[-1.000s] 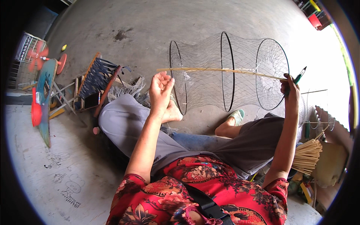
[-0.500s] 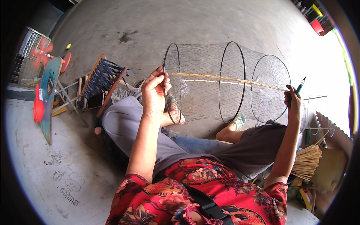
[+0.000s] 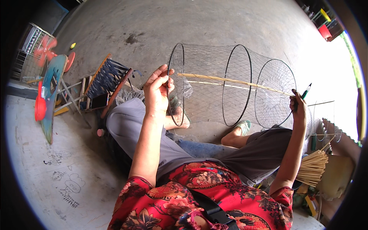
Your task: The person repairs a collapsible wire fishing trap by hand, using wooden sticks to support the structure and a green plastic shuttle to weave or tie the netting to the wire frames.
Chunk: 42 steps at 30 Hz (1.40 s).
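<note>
A tubular net trap [image 3: 207, 101] of fine dark mesh on three black hoops stretches sideways in front of me, above my lap. My left hand [image 3: 157, 86] is closed, pinching the left end hoop [image 3: 169, 82] between thumb and fingers. At the other end my right hand [image 3: 299, 105] grips the trap's rim by the right hoop [image 3: 294, 78]. A green tool [image 3: 306, 92] with a dark pointed tip also sticks up from that hand. Lengthwise along the mesh runs a pale bamboo strip [image 3: 218, 78], its right end reaching my right fingers. A second, thinner strip [image 3: 220, 83] lies below it.
A bundle of cut bamboo sticks [image 3: 312, 168] stands beside my right elbow, near another hooped net [image 3: 324, 119]. To the left are a folding chair [image 3: 105, 80] with dark strapping, a blue-green board [image 3: 53, 96] and a red fan [image 3: 45, 50]. Concrete floor [image 3: 199, 21] spreads beyond.
The trap's right end and my right hand have shifted slightly left and down. Both hands keep their grip, and the whole view has moved a little.
</note>
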Each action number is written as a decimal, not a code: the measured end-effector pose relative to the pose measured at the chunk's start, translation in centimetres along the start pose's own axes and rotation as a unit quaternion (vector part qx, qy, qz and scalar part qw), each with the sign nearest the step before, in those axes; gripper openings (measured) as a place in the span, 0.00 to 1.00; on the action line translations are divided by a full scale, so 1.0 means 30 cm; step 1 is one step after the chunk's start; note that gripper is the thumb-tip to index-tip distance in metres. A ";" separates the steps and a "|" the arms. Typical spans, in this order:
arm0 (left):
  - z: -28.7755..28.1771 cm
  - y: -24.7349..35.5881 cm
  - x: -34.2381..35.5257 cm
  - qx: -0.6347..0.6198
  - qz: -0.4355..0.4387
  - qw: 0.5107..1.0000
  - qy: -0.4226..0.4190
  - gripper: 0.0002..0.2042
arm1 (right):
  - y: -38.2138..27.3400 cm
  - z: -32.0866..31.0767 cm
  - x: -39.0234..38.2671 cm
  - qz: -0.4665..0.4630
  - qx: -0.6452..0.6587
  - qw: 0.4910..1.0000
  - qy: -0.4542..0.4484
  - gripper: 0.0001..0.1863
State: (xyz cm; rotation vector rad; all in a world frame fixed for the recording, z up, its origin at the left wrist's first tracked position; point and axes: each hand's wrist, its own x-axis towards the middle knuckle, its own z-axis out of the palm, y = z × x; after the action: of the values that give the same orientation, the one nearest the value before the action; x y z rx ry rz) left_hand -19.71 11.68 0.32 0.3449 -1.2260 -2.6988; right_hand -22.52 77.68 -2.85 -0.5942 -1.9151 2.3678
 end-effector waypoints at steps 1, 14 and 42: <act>0.002 0.010 -0.004 0.003 0.003 1.000 -0.003 0.20 | 0.001 0.005 0.000 -0.001 0.001 1.000 -0.001 0.17; 0.038 0.020 -0.061 0.076 0.000 0.997 -0.017 0.21 | 0.007 0.011 -0.022 0.006 0.025 1.000 -0.007 0.18; 0.188 0.052 -0.043 0.121 0.026 0.992 -0.020 0.20 | 0.015 0.087 -0.052 0.018 0.000 0.998 -0.058 0.18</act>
State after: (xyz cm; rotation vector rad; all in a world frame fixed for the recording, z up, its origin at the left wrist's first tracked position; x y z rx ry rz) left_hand -19.93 15.03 5.27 0.2847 -1.5566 -2.5285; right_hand -21.79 74.72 -2.44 -0.5075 -1.9650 2.4766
